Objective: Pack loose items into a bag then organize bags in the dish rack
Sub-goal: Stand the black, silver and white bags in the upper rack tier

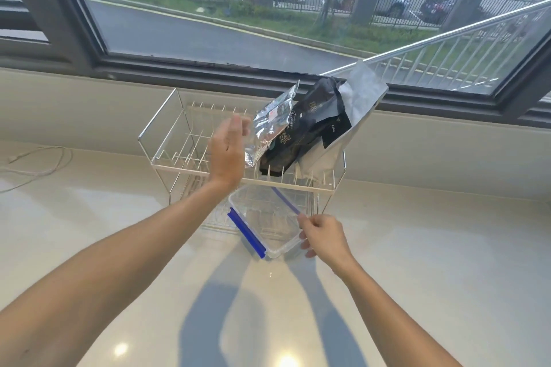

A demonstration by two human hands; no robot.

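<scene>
Head view shows the left hand (227, 149) raised over the rack (167, 140), fingers loosely spread beside a crinkled foil bag (272, 125); whether it actually pinches the foil's edge or only touches it I cannot tell. The right hand (323, 237) grips one corner of a clear zip bag (265, 217) with a blue seal strip, holding it in front of the rack, above the counter (417, 247). The foil bag leans in the rack's right end against a black pouch (310, 131) and a white pouch (357, 104), all tilted toward the window. The step looks like slotting bags upright in the rack. To do it well, steady the leaning foil bag with the left hand so the stack does not slump, then bring the zip bag up edge-first between two tines in the free left part. Keep the seal strip upward, and let go only once the tines hold it.
</scene>
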